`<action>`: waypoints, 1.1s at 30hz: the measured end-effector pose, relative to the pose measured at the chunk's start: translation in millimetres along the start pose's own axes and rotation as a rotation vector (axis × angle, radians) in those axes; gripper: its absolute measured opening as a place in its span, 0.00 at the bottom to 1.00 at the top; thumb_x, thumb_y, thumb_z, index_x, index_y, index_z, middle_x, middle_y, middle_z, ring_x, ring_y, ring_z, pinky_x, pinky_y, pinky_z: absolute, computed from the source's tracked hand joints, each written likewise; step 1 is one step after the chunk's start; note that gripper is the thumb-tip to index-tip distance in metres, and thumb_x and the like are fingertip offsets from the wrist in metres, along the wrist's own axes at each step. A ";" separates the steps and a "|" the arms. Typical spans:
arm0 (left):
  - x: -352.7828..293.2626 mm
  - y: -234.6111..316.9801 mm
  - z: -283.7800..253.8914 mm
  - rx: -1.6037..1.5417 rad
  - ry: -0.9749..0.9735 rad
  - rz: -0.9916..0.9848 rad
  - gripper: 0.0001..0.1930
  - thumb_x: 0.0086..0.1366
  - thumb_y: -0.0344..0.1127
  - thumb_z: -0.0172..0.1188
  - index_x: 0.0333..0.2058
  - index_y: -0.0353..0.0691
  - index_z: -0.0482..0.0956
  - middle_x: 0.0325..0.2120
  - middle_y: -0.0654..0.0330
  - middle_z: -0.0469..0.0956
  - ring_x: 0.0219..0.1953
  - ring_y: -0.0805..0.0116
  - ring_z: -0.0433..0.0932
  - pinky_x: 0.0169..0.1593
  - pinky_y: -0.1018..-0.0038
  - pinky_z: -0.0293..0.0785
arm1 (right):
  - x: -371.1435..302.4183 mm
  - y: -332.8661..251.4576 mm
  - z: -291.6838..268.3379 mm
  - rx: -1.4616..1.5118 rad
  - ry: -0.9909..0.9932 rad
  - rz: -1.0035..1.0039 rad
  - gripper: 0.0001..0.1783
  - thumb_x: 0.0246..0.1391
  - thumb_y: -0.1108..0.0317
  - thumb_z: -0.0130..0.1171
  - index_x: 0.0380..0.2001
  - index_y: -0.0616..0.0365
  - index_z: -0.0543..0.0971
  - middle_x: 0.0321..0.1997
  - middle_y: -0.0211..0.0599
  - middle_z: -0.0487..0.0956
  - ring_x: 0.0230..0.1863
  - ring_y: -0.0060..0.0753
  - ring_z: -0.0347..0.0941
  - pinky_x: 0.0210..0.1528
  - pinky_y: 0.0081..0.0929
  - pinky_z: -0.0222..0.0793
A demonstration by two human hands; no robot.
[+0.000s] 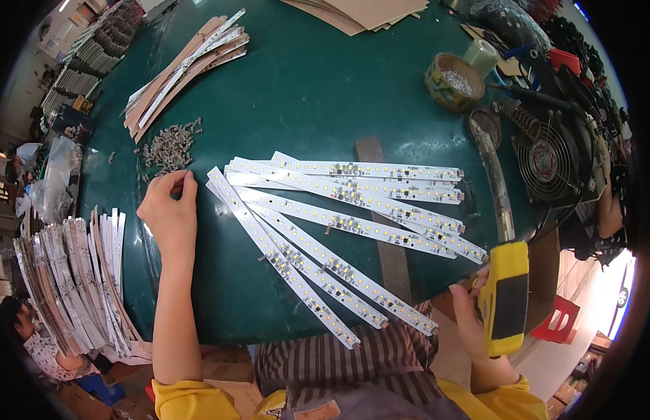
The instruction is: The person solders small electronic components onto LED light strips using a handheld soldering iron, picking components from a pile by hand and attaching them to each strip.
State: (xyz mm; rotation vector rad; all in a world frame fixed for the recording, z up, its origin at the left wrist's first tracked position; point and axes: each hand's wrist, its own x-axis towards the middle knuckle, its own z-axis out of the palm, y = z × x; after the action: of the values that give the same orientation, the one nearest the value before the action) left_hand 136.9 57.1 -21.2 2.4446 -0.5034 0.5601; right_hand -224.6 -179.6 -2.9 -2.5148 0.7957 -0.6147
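Note:
My left hand (170, 206) is closed in a pinch, thumb against forefinger, at the near edge of a pile of small metal-coloured parts (171, 145). What the fingertips hold, if anything, is hidden. In front of me several white LED strips (353, 222) lie fanned out, overlapping at their left ends. My right hand (468, 315) is at the table edge, close to the strips' right ends. A yellow and black handle (505, 297) of a soldering tool with a long metal shaft (494, 175) covers most of its fingers, so its grip does not show.
Bundled strips and brown card slips (188, 66) lie at the far left; more strips (76, 280) are stacked at left. Far right are a round tub of small white bits (454, 82), a tape roll (481, 57) and a fan (545, 155). A flat bar (391, 259) runs beneath the LED strips.

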 end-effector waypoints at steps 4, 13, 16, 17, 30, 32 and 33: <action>1.9 23.5 -21.2 0.067 -0.054 -0.013 0.07 0.60 0.32 0.66 0.34 0.35 0.85 0.27 0.57 0.83 0.30 0.64 0.82 0.40 0.71 0.74 | 0.1 -1.2 -12.4 0.338 -0.139 0.158 0.33 0.49 0.86 0.64 0.58 0.60 0.66 0.51 0.32 0.72 0.46 0.18 0.69 0.46 0.15 0.66; -58.3 141.5 -17.9 -0.291 -0.388 0.343 0.07 0.56 0.29 0.70 0.34 0.44 0.84 0.30 0.65 0.84 0.31 0.66 0.78 0.45 0.71 0.64 | 6.8 1.0 -9.4 0.442 0.009 0.128 0.33 0.50 0.86 0.63 0.60 0.63 0.67 0.54 0.35 0.73 0.49 0.23 0.72 0.49 0.19 0.69; -70.4 150.6 -9.3 -0.362 -0.411 0.401 0.06 0.58 0.28 0.68 0.35 0.44 0.82 0.29 0.67 0.82 0.31 0.68 0.78 0.43 0.71 0.61 | 2.5 11.6 -0.9 0.262 0.051 0.061 0.33 0.50 0.84 0.66 0.59 0.62 0.68 0.49 0.32 0.73 0.43 0.20 0.69 0.46 0.19 0.68; -74.2 152.6 -6.8 -0.351 -0.417 0.423 0.06 0.58 0.29 0.67 0.35 0.44 0.81 0.29 0.67 0.82 0.32 0.68 0.78 0.43 0.70 0.61 | -0.1 13.1 2.0 0.253 0.074 0.119 0.32 0.50 0.84 0.66 0.58 0.61 0.68 0.47 0.31 0.72 0.43 0.20 0.69 0.47 0.19 0.68; -87.1 155.7 1.0 -0.429 -0.598 0.315 0.06 0.61 0.28 0.62 0.37 0.45 0.77 0.34 0.66 0.77 0.42 0.62 0.72 0.48 0.65 0.58 | 9.3 7.3 6.9 0.306 0.151 0.195 0.31 0.39 0.78 0.75 0.48 0.63 0.72 0.50 0.39 0.77 0.35 0.23 0.74 0.36 0.19 0.71; -87.1 152.5 -3.0 -0.495 -0.632 0.280 0.06 0.62 0.30 0.62 0.37 0.46 0.77 0.33 0.67 0.77 0.42 0.62 0.72 0.47 0.63 0.57 | 5.2 11.3 2.6 0.227 0.088 0.110 0.33 0.40 0.80 0.73 0.51 0.63 0.70 0.53 0.39 0.75 0.37 0.22 0.74 0.37 0.18 0.72; -86.4 151.4 -5.9 -0.468 -0.650 0.310 0.06 0.61 0.30 0.63 0.37 0.45 0.77 0.33 0.67 0.77 0.42 0.63 0.73 0.47 0.64 0.57 | 3.7 10.2 2.9 0.322 0.091 0.166 0.29 0.44 0.82 0.68 0.52 0.60 0.70 0.52 0.36 0.74 0.41 0.22 0.72 0.43 0.21 0.69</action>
State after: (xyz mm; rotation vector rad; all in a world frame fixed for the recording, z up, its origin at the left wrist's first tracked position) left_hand -7.9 -35.6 8.4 2.0561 -1.1428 -0.2489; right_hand -224.6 -188.7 -9.4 -2.1204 0.8523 -0.7397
